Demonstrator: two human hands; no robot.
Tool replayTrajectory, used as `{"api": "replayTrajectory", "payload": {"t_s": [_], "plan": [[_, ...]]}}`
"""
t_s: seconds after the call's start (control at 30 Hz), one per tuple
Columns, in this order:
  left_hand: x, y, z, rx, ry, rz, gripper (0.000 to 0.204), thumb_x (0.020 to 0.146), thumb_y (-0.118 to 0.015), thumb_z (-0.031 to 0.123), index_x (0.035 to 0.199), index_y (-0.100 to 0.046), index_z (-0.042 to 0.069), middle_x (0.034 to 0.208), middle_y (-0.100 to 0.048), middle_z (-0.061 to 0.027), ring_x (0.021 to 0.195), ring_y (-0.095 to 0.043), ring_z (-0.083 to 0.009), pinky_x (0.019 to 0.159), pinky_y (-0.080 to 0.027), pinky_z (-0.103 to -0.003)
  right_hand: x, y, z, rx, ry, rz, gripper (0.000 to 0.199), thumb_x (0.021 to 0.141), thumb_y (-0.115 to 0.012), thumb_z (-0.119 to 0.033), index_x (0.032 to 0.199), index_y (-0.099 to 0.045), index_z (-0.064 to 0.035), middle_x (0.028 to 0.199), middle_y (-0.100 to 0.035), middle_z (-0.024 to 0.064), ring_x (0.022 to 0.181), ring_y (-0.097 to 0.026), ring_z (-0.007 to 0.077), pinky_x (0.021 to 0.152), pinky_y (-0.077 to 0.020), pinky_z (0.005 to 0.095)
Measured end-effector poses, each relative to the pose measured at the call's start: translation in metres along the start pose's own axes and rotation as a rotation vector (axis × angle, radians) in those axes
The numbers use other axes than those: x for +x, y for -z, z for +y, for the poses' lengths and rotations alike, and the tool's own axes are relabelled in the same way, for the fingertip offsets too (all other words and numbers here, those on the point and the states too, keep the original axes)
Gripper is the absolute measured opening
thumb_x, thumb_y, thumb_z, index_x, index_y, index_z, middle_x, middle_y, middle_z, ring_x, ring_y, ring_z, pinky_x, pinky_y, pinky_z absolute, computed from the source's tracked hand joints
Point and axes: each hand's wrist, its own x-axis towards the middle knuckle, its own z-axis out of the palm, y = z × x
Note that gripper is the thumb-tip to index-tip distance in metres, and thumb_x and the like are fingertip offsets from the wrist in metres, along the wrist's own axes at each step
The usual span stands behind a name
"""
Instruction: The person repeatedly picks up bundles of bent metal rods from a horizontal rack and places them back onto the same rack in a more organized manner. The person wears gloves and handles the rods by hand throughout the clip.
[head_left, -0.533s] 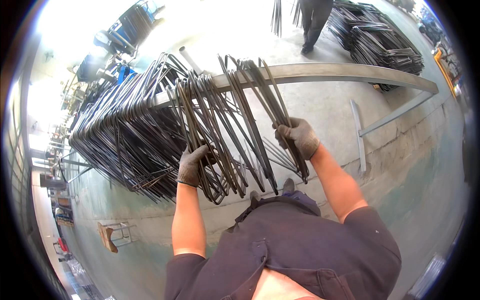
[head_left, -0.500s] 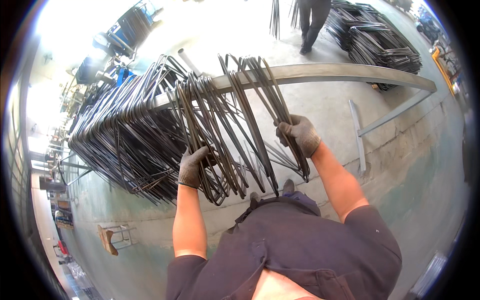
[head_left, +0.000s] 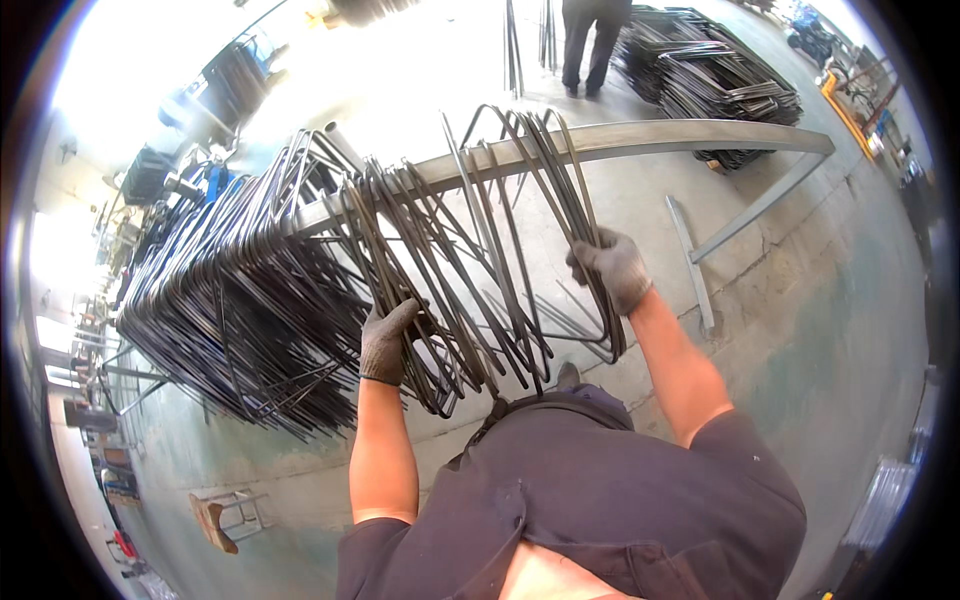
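Barely any shift since half a second ago: both hands sit in the same spots on the bundle, rail and stack unchanged.

Left hand (head_left: 388, 343), dark glove, is clenched around the lower left bars of the bent steel stirrups (head_left: 470, 260). Right hand (head_left: 612, 268), same glove, is closed over the bundle's right edge, higher up. Both forearms are bare and reach up and forward from the body, elbows bent, right arm stretched further out.

Stirrups hang looped over the long steel rail (head_left: 680, 135), just right of the big hanging stack (head_left: 230, 310) and touching it.

Handling, my read: rigid bar, no give, heavy as a group; loops can snag neighbours or slide on each other. Best held on straight runs at two opposite sides, as now, not at the bent corners.

Another person's legs (head_left: 590, 40) show at the top, near more stirrup piles (head_left: 710, 70) on the concrete floor (head_left: 800, 330).
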Motion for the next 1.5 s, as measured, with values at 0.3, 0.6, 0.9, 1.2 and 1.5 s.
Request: {"api": "replayTrajectory", "payload": {"t_s": [0.3, 0.6, 0.9, 1.2, 1.5], "plan": [[-0.007, -0.008, 0.003, -0.052, -0.022, 0.027, 0.038, 0.098, -0.08, 0.015, 0.13, -0.068, -0.002, 0.11, -0.077, -0.0125, 0.091, -0.079, -0.0277, 0.083, -0.068, -0.044, -0.03, 0.051, 0.011, -0.05, 0.035, 0.156, 0.027, 0.108, -0.075, -0.016, 0.125, -0.073, 0.0051, 0.092, -0.076, 0.0107, 0.075, -0.07, 0.0177, 0.067, -0.0581, 0.0332], [-0.004, -0.008, 0.002, -0.03, -0.014, -0.007, 0.034, 0.101, -0.077, 0.013, 0.131, -0.069, -0.001, 0.11, -0.078, -0.0119, 0.091, -0.078, -0.0253, 0.083, -0.067, -0.043, -0.018, 0.155, -0.046, -0.112, 0.187, 0.257, 0.035, 0.107, -0.081, -0.029, 0.122, -0.073, 0.0021, 0.094, -0.076, 0.0101, 0.072, -0.069, 0.0175, 0.066, -0.0579, 0.0327], [0.003, 0.003, -0.013, -0.115, -0.047, -0.03, 0.039, 0.105, -0.075, 0.012, 0.14, -0.064, -0.003, 0.116, -0.077, -0.0172, 0.096, -0.079, -0.0315, 0.086, -0.07, -0.048, -0.071, 0.152, -0.027, -0.031, 0.059, 0.121, 0.049, 0.101, -0.082, -0.012, 0.143, -0.064, 0.0054, 0.111, -0.075, 0.0143, 0.088, -0.074, 0.0226, 0.077, -0.0635, 0.0361], [0.005, 0.005, -0.018, -0.108, -0.065, -0.07, 0.041, 0.103, -0.079, 0.019, 0.137, -0.067, -0.001, 0.114, -0.078, -0.0141, 0.097, -0.079, -0.0297, 0.087, -0.068, -0.047, -0.08, 0.153, 0.016, 0.004, -0.177, 0.064, 0.065, 0.084, -0.067, 0.016, 0.148, -0.06, 0.0069, 0.125, -0.077, 0.0176, 0.105, -0.08, 0.0304, 0.096, -0.0682, 0.0458], [0.003, 0.006, -0.02, -0.113, -0.06, -0.02, 0.047, 0.103, -0.082, 0.021, 0.143, -0.067, -0.001, 0.117, -0.079, -0.0128, 0.1, -0.08, -0.0297, 0.087, -0.068, -0.047, -0.102, 0.166, 0.077, -0.242, -0.137, 0.306, 0.05, 0.076, -0.065, 0.009, 0.125, -0.074, 0.0057, 0.093, -0.08, 0.0126, 0.082, -0.076, 0.02, 0.068, -0.0566, 0.0328]]}}
